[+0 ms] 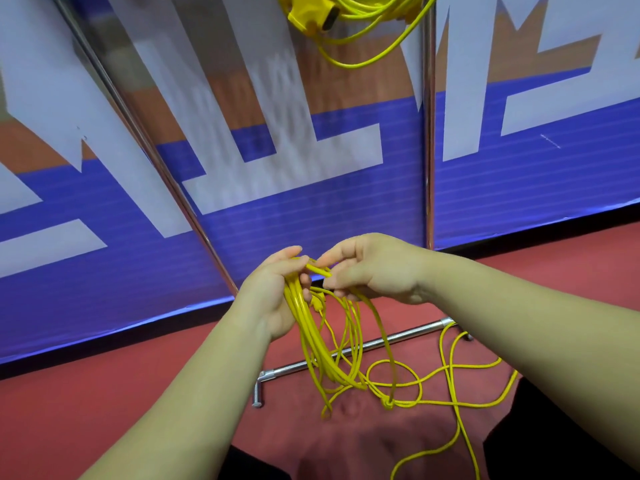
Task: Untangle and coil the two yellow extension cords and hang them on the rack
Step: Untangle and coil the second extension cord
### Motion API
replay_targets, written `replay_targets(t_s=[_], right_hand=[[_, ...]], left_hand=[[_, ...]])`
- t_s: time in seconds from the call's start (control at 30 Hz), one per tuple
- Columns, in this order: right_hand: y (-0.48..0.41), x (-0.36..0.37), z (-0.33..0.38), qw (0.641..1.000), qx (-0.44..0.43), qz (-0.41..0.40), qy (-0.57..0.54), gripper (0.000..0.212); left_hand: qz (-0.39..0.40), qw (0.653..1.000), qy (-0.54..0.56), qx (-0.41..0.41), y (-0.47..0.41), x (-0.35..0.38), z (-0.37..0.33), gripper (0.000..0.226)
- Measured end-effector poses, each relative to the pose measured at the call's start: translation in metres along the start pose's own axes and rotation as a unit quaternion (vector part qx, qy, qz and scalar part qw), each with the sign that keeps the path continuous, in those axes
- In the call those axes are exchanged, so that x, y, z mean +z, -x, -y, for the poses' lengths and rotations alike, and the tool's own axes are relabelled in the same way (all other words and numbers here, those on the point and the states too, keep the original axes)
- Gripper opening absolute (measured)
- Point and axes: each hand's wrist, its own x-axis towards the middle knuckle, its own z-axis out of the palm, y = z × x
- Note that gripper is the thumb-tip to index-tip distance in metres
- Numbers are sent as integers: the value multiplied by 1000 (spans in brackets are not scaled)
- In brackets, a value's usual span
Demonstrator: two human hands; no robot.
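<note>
Two yellow extension cords are in view. One, the hung cord [372, 13], sits coiled at the top edge of the frame beside the rack [428, 133]. Its yellow socket block [304, 13] is at the left of the coil and one loop sags lower. What it hangs from is cut off by the frame's edge.

The other, the loose cord [311, 344], is partly gathered in both hands. The left hand [273, 299] has its fingers curled round a bundle of several loops, which droop from the palm toward the floor. The right hand [370, 268], just beside it, pinches a single strand between thumb and fingertips near the top of that bundle.

Below the hands the loose cord trails in tangled loops over the red floor [104, 393], with a small knot [388, 403] where strands cross. One run leaves the bottom edge. Some loops cross the rack's base bar [415, 330], which rests on the floor. Behind the rack's upright poles stands a blue, white and orange banner [311, 209].
</note>
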Motion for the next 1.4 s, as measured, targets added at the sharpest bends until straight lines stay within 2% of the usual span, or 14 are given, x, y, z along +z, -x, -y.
replay_targets(t_s=[0.1, 0.27, 0.5, 0.73, 0.8, 0.83, 0.9, 0.93, 1.0, 1.07, 1.17, 1.2, 1.3, 1.4], right_hand=[[4, 2, -14, 999, 3, 28, 15, 22], [8, -15, -38, 986, 30, 73, 147, 23], [14, -38, -45, 959, 61, 72, 266, 17], [16, -36, -46, 964, 86, 94, 232, 14], [13, -34, -42, 971, 79, 48, 219, 16], [9, -34, -39, 974, 58, -26, 217, 30], [0, -30, -34, 960, 3, -180, 215, 75], [-3, -25, -31, 954, -24, -201, 222, 103], [-9, -11, -28, 947, -78, -163, 265, 144], [-16, -4, -24, 935, -126, -141, 299, 154], [-22, -7, -12, 953, -153, -109, 240, 139], [-22, -9, -9, 963, -153, -88, 202, 126], [-16, -15, -2, 976, -143, -51, 156, 62], [-8, -20, 3, 981, -146, -43, 119, 43]], left_hand=[[7, 999, 35, 29, 2, -2, -15, 31], [49, 993, 71, 77, 4, -23, -44, 31], [65, 986, -108, 107, 13, -40, -61, 26], [151, 967, -183, 93, 22, -42, -63, 23], [183, 964, -174, 88, 22, -44, -64, 23], [199, 961, -172, 85, 22, -44, -65, 22], [237, 953, -172, 78, 23, -42, -65, 18], [264, 946, -175, 72, 24, -40, -65, 20], [312, 929, -191, 57, 26, -33, -64, 28], [334, 917, -213, 43, 28, -26, -65, 24], [357, 907, -219, 29, 33, -22, -69, 32], [362, 906, -217, 26, 34, -23, -70, 35], [364, 902, -230, 31, 38, -27, -71, 38], [349, 907, -232, 41, 38, -31, -73, 44]])
